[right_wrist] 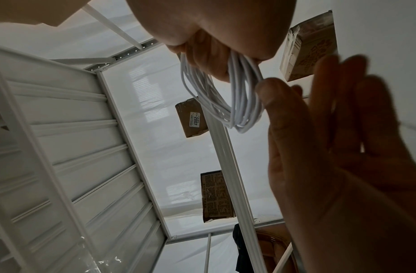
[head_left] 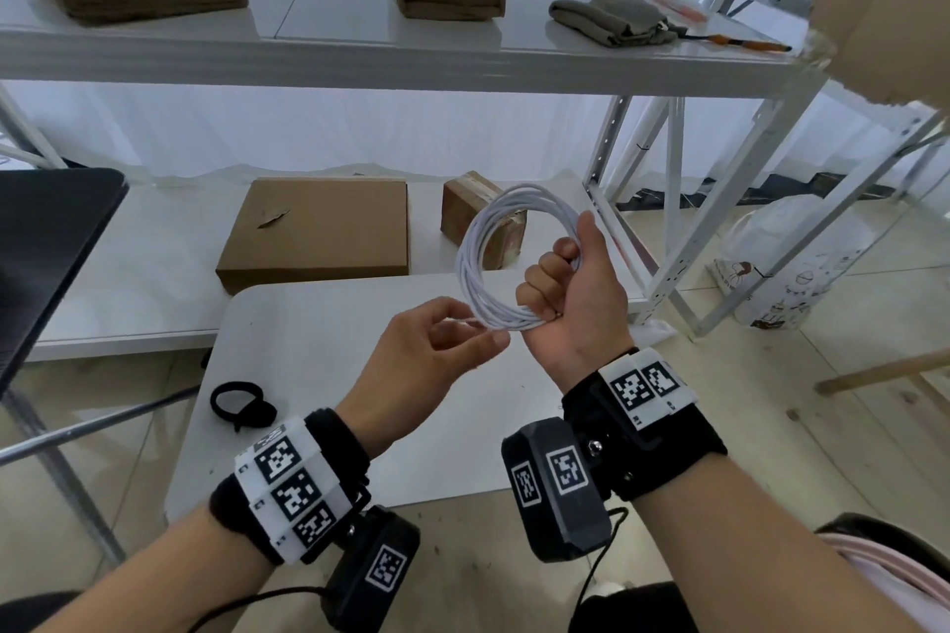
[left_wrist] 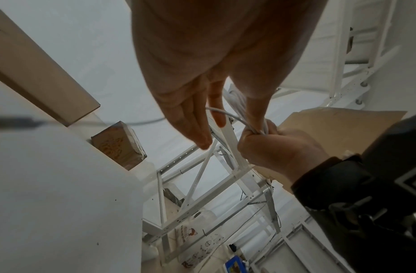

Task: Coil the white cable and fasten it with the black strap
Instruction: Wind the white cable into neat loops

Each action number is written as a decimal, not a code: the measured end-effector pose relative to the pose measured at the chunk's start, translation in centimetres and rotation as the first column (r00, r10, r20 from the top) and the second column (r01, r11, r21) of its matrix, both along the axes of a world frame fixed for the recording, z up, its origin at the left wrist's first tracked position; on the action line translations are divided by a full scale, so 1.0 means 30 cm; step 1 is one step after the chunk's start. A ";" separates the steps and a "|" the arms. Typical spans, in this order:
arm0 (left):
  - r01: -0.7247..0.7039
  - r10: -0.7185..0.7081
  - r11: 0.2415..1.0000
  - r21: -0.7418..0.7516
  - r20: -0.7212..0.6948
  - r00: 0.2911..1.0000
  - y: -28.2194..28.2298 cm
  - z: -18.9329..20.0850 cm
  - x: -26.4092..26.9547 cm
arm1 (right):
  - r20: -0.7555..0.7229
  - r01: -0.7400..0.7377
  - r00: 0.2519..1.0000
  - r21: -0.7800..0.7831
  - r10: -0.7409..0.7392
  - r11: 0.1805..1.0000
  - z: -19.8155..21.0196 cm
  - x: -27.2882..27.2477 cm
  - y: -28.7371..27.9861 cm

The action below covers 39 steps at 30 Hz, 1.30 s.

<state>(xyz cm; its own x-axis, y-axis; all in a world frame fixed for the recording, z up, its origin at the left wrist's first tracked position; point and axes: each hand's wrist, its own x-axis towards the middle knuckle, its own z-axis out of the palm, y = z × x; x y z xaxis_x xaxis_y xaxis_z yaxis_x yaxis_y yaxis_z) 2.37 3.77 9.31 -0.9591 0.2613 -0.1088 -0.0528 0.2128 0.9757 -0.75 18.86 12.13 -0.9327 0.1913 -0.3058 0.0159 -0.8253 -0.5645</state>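
White cable (head_left: 493, 257) coiled in air over the desk's far right corner, strap not yet on.

Right hand (head_left: 570, 293) fists one side of the loops so the coil keeps its shape; left hand (head_left: 437, 350) pinches what looks like the loose end at the coil's bottom, likely to tuck it in. Black strap (head_left: 241, 404) lies unused near the desk's (head_left: 329, 324) left edge, within left-hand reach for fastening.

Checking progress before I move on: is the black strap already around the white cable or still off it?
Still off. The black strap lies on the white table, apart from the coiled white cable gripped by the right hand.
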 end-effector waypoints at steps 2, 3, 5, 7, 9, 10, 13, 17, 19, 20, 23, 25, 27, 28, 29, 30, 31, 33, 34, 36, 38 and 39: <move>-0.039 0.039 0.997 0.072 -0.005 0.999 -0.002 0.002 0.002 | 0.015 0.017 1.000 -0.001 -0.017 1.000 -0.004 -0.001 0.001; -0.054 0.053 0.990 0.133 0.008 0.999 -0.001 0.004 0.003 | 0.021 0.023 1.000 -0.001 -0.023 1.000 -0.005 -0.002 0.001; -0.090 0.080 0.964 0.250 0.051 0.996 0.004 0.005 0.002 | 0.024 0.029 0.999 0.002 -0.029 1.000 -0.007 -0.003 0.000; -0.136 0.110 0.933 0.333 0.093 0.989 0.006 0.009 0.000 | 0.022 0.030 0.999 -0.001 -0.030 1.000 -0.007 -0.006 -0.003; -0.184 0.140 0.897 0.401 0.136 0.981 0.006 0.011 -0.003 | 0.021 0.032 0.999 -0.009 -0.032 0.999 -0.006 -0.008 -0.002; -0.211 0.155 0.879 0.427 0.163 0.974 0.006 0.013 -0.003 | 0.021 0.035 0.999 -0.013 -0.035 0.999 -0.006 -0.009 -0.001; -0.302 0.181 0.778 0.551 0.263 0.948 0.009 0.022 -0.004 | 0.024 0.042 0.999 -0.021 -0.042 0.999 -0.007 -0.013 0.001; -0.427 0.073 0.550 0.718 0.467 0.881 -0.007 0.017 -0.032 | 0.031 0.059 0.998 -0.030 -0.058 0.998 -0.011 -0.013 0.003; -0.532 0.007 0.463 0.709 0.598 0.802 -0.023 0.000 -0.039 | 0.039 0.064 0.997 -0.041 -0.063 0.997 -0.014 -0.012 0.006; -0.572 -0.014 0.439 0.693 0.642 0.766 -0.030 -0.007 -0.039 | 0.048 0.068 0.997 -0.054 -0.066 0.996 -0.017 -0.012 0.007; -0.568 0.004 0.482 0.667 0.646 0.763 -0.028 -0.006 -0.039 | 0.087 0.090 0.993 -0.112 -0.081 0.990 -0.028 -0.015 0.009; -0.537 0.080 0.538 0.650 0.595 0.800 -0.019 0.003 -0.045 | 0.105 0.101 0.991 -0.128 -0.087 0.987 -0.034 -0.015 0.006; -0.506 0.149 0.601 0.618 0.536 0.831 -0.009 0.015 -0.047 | 0.098 0.089 0.992 -0.097 -0.079 0.991 -0.036 -0.008 -0.002; -0.492 0.165 0.632 0.598 0.517 0.840 -0.004 0.018 -0.046 | 0.082 0.074 0.994 -0.066 -0.068 0.995 -0.036 -0.003 -0.007; -0.479 0.173 0.660 0.578 0.503 0.847 0.000 0.019 -0.044 | 0.060 0.054 0.997 -0.029 -0.052 0.998 -0.033 0.003 -0.014; -0.466 0.179 0.685 0.560 0.491 0.853 0.002 0.017 -0.042 | 0.037 0.032 0.999 0.015 -0.032 0.999 -0.029 0.008 -0.021; -0.451 0.185 0.710 0.541 0.475 0.860 0.002 0.015 -0.041 | 0.017 0.012 1.000 0.067 -0.013 0.998 -0.023 0.014 -0.027; -0.423 0.210 0.759 0.495 0.429 0.879 -0.001 0.011 -0.040 | -0.013 -0.023 1.000 0.168 0.025 0.985 -0.012 0.021 -0.037; -0.412 0.229 0.779 0.472 0.397 0.889 -0.005 0.012 -0.041 | -0.019 -0.043 0.999 0.206 0.048 0.978 -0.009 0.024 -0.041; -0.392 0.278 0.821 0.415 0.309 0.910 -0.012 0.014 -0.042 | -0.013 -0.098 0.994 0.243 0.104 0.965 -0.007 0.026 -0.047; -0.384 0.309 0.839 0.386 0.242 0.920 -0.020 0.020 -0.043 | -0.002 -0.162 0.986 0.242 0.167 0.957 -0.011 0.029 -0.051; -0.388 0.316 0.833 0.393 0.237 0.919 -0.023 0.027 -0.043 | 0.000 -0.194 0.980 0.242 0.200 0.951 -0.013 0.032 -0.054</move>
<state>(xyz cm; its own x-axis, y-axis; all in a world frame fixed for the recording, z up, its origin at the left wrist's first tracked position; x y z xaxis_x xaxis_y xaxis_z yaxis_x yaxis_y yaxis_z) 1.08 3.08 10.13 -0.9746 -0.0364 -0.2210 -0.2022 -0.2818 0.9379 0.22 17.25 11.74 -0.9657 0.0676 -0.2506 0.1486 -0.6475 -0.7474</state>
